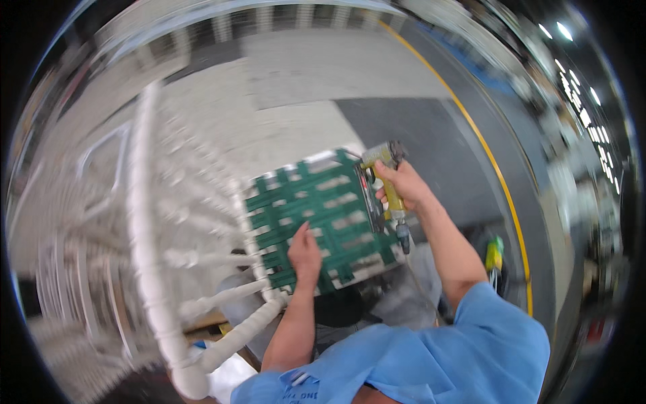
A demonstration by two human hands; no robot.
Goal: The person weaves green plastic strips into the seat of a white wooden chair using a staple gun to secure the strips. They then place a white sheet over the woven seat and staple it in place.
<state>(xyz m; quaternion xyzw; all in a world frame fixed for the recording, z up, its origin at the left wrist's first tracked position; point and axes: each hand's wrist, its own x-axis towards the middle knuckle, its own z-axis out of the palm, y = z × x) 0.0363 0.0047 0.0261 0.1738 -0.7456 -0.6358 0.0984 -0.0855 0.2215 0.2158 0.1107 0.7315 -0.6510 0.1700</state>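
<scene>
The right hand wraps round a staple gun at the right edge of a green-webbed seat. The left hand, loosely curled, is over the seat; I can't tell whether it touches. Below the seat's right corner hangs a hose. Left of the seat is a blurred white chair frame; well right, a yellow floor line.

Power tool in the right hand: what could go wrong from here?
1. The left hand is over the same green webbing whose right edge the power tool is at; an accidental discharge might injure it.
2. The hose hangs from the tool's handle toward the person's body; it could snag and tug the right hand off line.
3. The webbing has open gaps; a fingertip might catch.
</scene>
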